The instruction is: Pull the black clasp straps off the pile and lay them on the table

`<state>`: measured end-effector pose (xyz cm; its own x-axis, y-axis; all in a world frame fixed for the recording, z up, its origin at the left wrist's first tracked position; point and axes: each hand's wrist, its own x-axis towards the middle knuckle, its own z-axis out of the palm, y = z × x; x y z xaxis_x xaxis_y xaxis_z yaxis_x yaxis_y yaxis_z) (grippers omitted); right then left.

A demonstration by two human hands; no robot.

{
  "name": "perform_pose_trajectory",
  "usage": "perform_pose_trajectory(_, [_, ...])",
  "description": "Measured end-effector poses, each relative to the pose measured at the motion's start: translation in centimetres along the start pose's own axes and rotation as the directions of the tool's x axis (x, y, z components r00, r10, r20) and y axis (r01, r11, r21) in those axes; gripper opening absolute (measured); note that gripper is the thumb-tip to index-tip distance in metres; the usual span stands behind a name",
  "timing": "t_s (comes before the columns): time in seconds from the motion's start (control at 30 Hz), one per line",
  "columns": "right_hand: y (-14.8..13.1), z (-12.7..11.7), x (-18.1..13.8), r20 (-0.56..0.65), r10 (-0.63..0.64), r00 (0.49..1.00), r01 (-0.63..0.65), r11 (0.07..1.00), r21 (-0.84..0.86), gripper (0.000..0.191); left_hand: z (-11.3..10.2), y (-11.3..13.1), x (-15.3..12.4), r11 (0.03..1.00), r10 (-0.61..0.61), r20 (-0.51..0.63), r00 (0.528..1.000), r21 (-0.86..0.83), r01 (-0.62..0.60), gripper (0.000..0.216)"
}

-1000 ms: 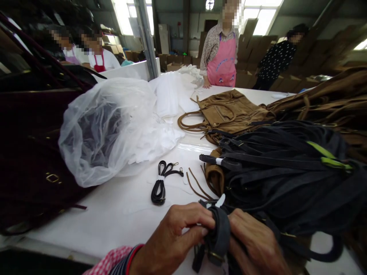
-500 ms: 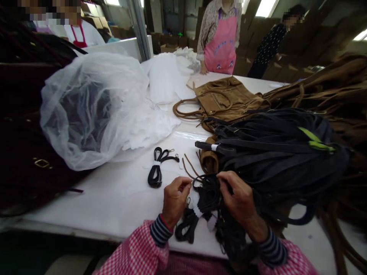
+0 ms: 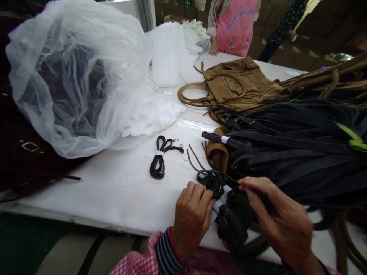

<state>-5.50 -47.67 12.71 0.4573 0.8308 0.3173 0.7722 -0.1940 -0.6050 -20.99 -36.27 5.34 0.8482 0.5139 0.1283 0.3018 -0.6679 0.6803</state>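
Now both hands — left hand [image 3: 191, 215], right hand [image 3: 282, 225] — clasp bundled black straps [image 3: 229, 214] at white table [image 3: 120, 198] edge.

Your left hand [image 3: 191, 214] and right hand [image 3: 279, 223] closed tighter on the strap bundle [image 3: 229, 210]; your view dipped lower.

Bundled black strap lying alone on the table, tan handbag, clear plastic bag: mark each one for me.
bundled black strap [image 3: 158, 165], head view, on its folded loops below the white band
tan handbag [image 3: 241, 82], head view, on its front panel
clear plastic bag [image 3: 86, 72], head view, on its bulging side
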Motion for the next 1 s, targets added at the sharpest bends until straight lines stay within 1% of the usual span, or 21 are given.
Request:
perform_pose_trajectory(0.1, [0.2,-1.1,-1.3,0.063,-0.047,0.997,0.051,0.996,-0.072,0.019,0.1,-0.1,0.3,0.993,-0.017,-0.026,1.0,-0.121,0.014,0.015])
perform_pose_trajectory(0.17, [0.2,-1.6,-2.3,0.073,-0.06,0.996,0.069,0.989,-0.128,0.019,0.3,-0.3,0.4,0.984,-0.019,-0.016,1.0,-0.178,0.016,0.016])
perform_pose_trajectory(0.23, [0.1,-1.9,-3.2,0.058,-0.058,0.997,0.068,0.981,-0.183,0.019,0.4,-0.5,0.5,0.974,-0.011,-0.027,1.0,-0.225,0.005,0.017])
perform_pose_trajectory(0.3, [-0.1,-2.3,-3.9,0.045,-0.031,0.999,0.041,0.972,-0.231,0.017,0.3,-0.8,0.6,0.962,-0.023,-0.086,0.996,-0.274,-0.002,0.013])
perform_pose_trajectory(0.4, [-0.3,-2.8,-4.3,0.018,0.011,1.0,-0.005,0.953,-0.302,0.013,-0.5,-1.6,0.6,0.95,-0.083,-0.205,0.975,-0.312,0.015,0.016])
perform_pose_trajectory(0.47, [-0.5,-3.2,-4.2,-0.002,0.022,1.0,-0.022,0.94,-0.341,0.011,-1.1,-2.2,0.7,0.955,-0.122,-0.231,0.965,-0.293,0.05,0.018])
perform_pose_trajectory(0.53, [-0.6,-3.5,-4.0,-0.006,0.027,1.0,-0.027,0.933,-0.358,0.012,-1.6,-2.7,1.0,0.962,-0.156,-0.181,0.971,-0.252,0.108,0.02])
perform_pose_trajectory(0.57, [-0.7,-3.6,-3.9,-0.002,0.023,1.0,-0.022,0.933,-0.359,0.013,-1.6,-2.9,1.0,0.964,-0.169,-0.131,0.977,-0.228,0.136,0.023])
perform_pose_trajectory(0.63, [-0.7,-3.6,-3.8,0.011,0.014,1.0,-0.009,0.936,-0.353,0.014,-1.3,-3.1,0.9,0.967,-0.183,0.004,0.983,-0.178,0.18,0.041])
perform_pose_trajectory(0.7, [-0.6,-3.5,-3.8,0.024,0.013,1.0,-0.004,0.941,-0.339,0.014,-0.5,-3.0,0.5,0.971,-0.182,0.148,0.972,-0.13,0.201,0.063])
perform_pose_trajectory(0.73, [-0.5,-3.4,-3.8,0.032,0.014,0.999,-0.003,0.945,-0.328,0.014,-0.1,-3.0,0.2,0.969,-0.187,0.199,0.962,-0.121,0.213,0.068])
perform_pose_trajectory(0.8, [-0.4,-3.2,-3.7,0.057,0.0,0.998,0.016,0.955,-0.296,0.014,0.7,-3.0,-0.1,0.948,-0.226,0.235,0.945,-0.172,0.269,0.068])
perform_pose_trajectory(0.83, [-0.3,-3.0,-3.7,0.074,-0.013,0.997,0.033,0.96,-0.278,0.014,0.9,-3.0,-0.2,0.919,-0.257,0.232,0.938,-0.242,0.312,0.064])
perform_pose_trajectory(0.87, [-0.3,-2.9,-3.6,0.093,-0.03,0.995,0.054,0.963,-0.262,0.014,0.9,-3.1,-0.2,0.871,-0.29,0.233,0.928,-0.338,0.357,0.061])
perform_pose_trajectory(0.9, [-0.2,-2.8,-3.5,0.111,-0.043,0.993,0.07,0.966,-0.249,0.015,0.6,-3.2,-0.2,0.801,-0.312,0.249,0.917,-0.451,0.395,0.058])
perform_pose_trajectory(0.97, [-0.3,-2.8,-3.3,0.138,-0.058,0.989,0.089,0.968,-0.235,0.016,-0.3,-3.5,0.0,0.61,-0.311,0.317,0.896,-0.656,0.444,0.053])
perform_pose_trajectory(1.0, [-0.3,-2.8,-3.2,0.141,-0.056,0.988,0.088,0.969,-0.233,0.017,-0.9,-3.8,0.1,0.506,-0.292,0.359,0.886,-0.728,0.462,0.051])
